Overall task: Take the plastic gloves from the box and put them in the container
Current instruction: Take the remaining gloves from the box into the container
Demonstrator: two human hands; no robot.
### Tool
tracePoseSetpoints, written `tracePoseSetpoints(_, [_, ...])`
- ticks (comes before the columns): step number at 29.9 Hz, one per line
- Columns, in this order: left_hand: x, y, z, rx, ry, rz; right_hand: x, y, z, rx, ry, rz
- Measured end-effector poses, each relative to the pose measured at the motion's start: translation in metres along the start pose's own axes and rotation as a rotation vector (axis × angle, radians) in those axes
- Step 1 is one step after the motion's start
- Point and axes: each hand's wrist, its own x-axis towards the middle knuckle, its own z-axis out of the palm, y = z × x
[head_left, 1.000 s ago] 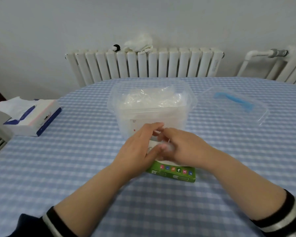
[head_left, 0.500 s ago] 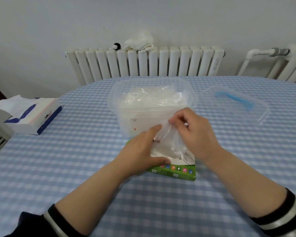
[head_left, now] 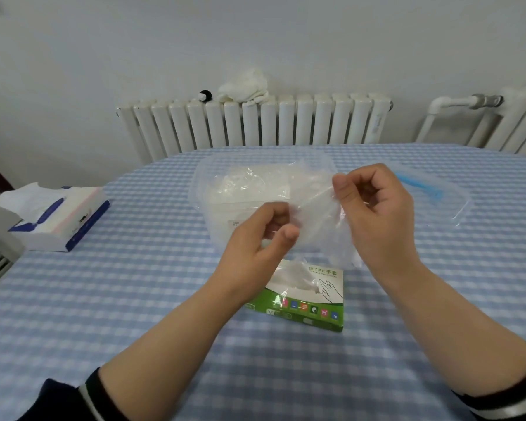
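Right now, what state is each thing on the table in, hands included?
Container: lid off, upright, partly filled with gloves.
Lid: lying on the table right of the container.
Glove box: flat on the table, top open, plastic showing in the opening.
Plastic glove: lifted clear of the box, in front of the container.
Right hand: pinching the glove.
Left hand: curled at the glove's edge.
Tissue box: open, a tissue sticking up.

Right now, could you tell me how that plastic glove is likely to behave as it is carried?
The plastic glove probably stays floppy: it hangs crumpled between both hands. It looks very light, thin and see-through, so it may drift or cling.
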Motion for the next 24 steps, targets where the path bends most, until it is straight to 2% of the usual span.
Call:
tracePoseSetpoints(4, [0.023,0.028,0.012,-0.103,0.152,-0.008,-0.001,-0.003,-0.001,-0.057,0.055,-0.068])
tracePoseSetpoints(7, [0.040,0.046,0.016,-0.190,0.118,0.057,-0.003,-0.006,-0.004,-0.104,0.131,-0.163])
tracePoseSetpoints(9, [0.052,0.058,0.013,-0.213,0.071,0.143,-0.005,-0.009,-0.006,-0.153,0.182,-0.328])
tracePoseSetpoints(11, [0.063,0.067,0.004,-0.238,0.065,0.260,-0.008,-0.011,-0.005,-0.244,0.218,-0.577])
tracePoseSetpoints(13, [0.073,0.065,-0.009,-0.216,0.084,0.332,-0.011,-0.010,0.001,-0.368,0.198,-0.775])
tracePoseSetpoints(14, [0.078,0.060,-0.016,-0.175,0.099,0.335,-0.011,-0.009,0.005,-0.441,0.159,-0.810])
tracePoseSetpoints(16, [0.086,0.046,-0.030,-0.065,0.132,0.258,-0.009,-0.002,0.017,-0.582,0.012,-0.768])
tracePoseSetpoints(19, [0.097,0.019,-0.045,0.161,0.213,0.072,-0.001,0.009,0.037,-0.818,-0.257,-0.592])
tracePoseSetpoints(22, [0.107,0.000,-0.056,0.416,0.228,-0.075,0.017,0.004,0.050,-0.888,-0.616,-0.279])
tracePoseSetpoints(24, [0.113,-0.008,-0.061,0.581,0.175,-0.118,0.033,0.004,0.056,-0.870,-0.780,-0.106])
